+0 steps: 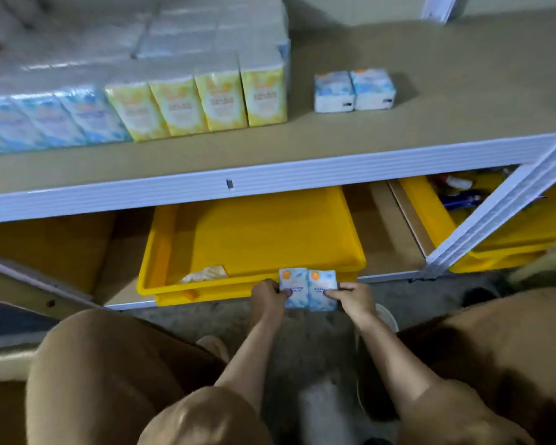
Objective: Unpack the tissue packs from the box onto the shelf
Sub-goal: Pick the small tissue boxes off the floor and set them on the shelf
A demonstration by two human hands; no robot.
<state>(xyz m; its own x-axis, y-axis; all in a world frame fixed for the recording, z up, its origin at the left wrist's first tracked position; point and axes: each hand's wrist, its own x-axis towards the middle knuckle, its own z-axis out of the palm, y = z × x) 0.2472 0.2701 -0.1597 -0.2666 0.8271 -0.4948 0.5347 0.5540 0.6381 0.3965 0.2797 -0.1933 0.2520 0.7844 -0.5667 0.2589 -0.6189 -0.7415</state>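
Between both hands [268, 295] [353, 298] — two tissue packs [308, 289]

My tan short-sleeved cotton shirt [206, 415] ends above the elbows, leaving both forearms bare. My matching tan fabric shorts [103, 358] cover both thighs. My left hand [267, 297] and right hand [353, 300] wear no gloves, rings or watch. Light-coloured shoes [386, 316] show below, blurred.

Single head-worn view, looking steeply down, close over the shelf [334, 162], edges somewhat blurred
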